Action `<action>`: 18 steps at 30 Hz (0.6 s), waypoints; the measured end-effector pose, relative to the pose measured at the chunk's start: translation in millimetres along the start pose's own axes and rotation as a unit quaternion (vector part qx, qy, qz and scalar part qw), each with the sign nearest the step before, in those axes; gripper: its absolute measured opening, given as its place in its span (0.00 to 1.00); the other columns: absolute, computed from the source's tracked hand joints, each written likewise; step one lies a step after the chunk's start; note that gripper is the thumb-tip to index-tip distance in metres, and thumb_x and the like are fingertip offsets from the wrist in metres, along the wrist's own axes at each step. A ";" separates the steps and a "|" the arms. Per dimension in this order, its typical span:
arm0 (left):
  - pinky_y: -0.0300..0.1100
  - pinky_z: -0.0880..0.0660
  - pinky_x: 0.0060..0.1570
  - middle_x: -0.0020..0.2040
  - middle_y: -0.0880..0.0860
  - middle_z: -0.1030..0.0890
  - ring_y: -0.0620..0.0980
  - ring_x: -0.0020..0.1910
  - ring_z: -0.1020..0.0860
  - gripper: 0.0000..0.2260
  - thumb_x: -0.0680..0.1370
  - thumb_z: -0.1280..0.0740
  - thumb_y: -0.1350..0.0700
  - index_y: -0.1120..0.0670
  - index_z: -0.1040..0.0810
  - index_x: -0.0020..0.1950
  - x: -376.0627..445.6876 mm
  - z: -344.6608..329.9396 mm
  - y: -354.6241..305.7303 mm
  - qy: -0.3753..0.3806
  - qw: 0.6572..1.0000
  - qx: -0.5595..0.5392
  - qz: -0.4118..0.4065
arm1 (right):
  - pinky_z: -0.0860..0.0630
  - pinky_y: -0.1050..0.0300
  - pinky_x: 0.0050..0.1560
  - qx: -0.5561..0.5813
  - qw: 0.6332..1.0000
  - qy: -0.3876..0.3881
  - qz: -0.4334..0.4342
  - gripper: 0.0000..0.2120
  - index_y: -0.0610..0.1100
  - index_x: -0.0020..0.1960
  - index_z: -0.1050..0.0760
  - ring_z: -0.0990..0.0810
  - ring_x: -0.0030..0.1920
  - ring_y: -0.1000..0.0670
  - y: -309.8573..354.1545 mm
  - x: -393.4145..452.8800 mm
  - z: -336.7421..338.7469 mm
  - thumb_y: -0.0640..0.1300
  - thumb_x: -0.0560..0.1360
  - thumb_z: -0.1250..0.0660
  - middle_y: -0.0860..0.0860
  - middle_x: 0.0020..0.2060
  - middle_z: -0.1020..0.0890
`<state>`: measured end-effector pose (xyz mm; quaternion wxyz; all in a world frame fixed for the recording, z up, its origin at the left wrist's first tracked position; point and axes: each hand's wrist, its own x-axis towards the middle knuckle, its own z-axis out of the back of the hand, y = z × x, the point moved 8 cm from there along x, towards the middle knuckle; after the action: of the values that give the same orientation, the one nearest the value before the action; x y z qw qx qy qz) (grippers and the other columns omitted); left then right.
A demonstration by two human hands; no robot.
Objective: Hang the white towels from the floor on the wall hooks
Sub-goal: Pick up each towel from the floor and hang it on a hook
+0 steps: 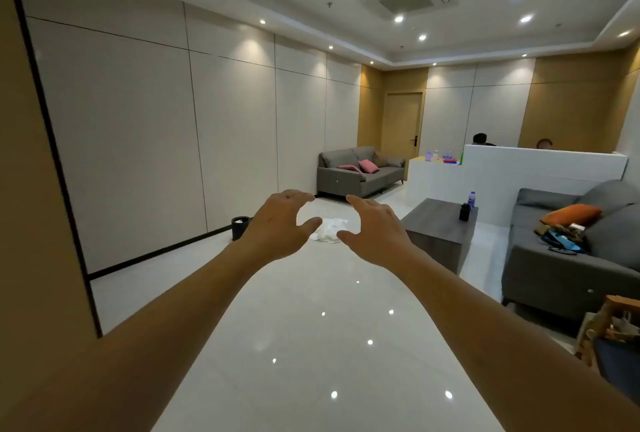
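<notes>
A crumpled heap of white towels [329,229] lies on the glossy white floor some way ahead, seen in the gap between my two hands. Both arms are stretched forward at chest height. My left hand [280,223] and my right hand [374,230] are spread with relaxed, slightly bent fingers, palms down, and hold nothing. They are well short of the towels, which are partly hidden by my thumbs. No wall hooks show in this view.
A small black bin [240,226] stands by the left panelled wall. A grey coffee table [438,234] with a bottle sits right of the towels, and a grey sofa [568,258] beyond it. Another sofa [360,172] stands at the far wall beside a white counter [512,172].
</notes>
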<state>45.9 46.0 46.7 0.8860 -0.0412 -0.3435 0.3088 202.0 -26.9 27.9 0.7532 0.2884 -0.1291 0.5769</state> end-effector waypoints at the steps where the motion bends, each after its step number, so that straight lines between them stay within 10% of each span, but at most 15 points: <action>1: 0.47 0.36 0.68 0.73 0.49 0.30 0.50 0.71 0.34 0.23 0.79 0.36 0.43 0.48 0.31 0.73 12.9 -7.1 -0.5 -0.003 1.000 0.000 -0.007 | 0.31 0.45 0.67 0.006 1.000 -0.004 0.003 0.37 0.49 0.77 0.40 0.33 0.71 0.42 -8.0 11.3 -2.9 0.56 0.73 0.29 0.48 0.73 0.30; 18: 0.45 0.35 0.67 0.72 0.49 0.29 0.49 0.70 0.33 0.23 0.79 0.35 0.44 0.49 0.31 0.72 252.8 -142.9 65.6 0.018 1.000 0.010 0.010 | 0.34 0.45 0.69 0.007 0.999 0.039 -0.022 0.37 0.50 0.77 0.42 0.36 0.73 0.43 -161.6 245.4 -98.3 0.56 0.75 0.30 0.49 0.74 0.33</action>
<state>247.4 264.3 66.7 0.8891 -0.0416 -0.3244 0.3202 414.7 198.3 32.6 0.7682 0.2737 -0.0895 0.5718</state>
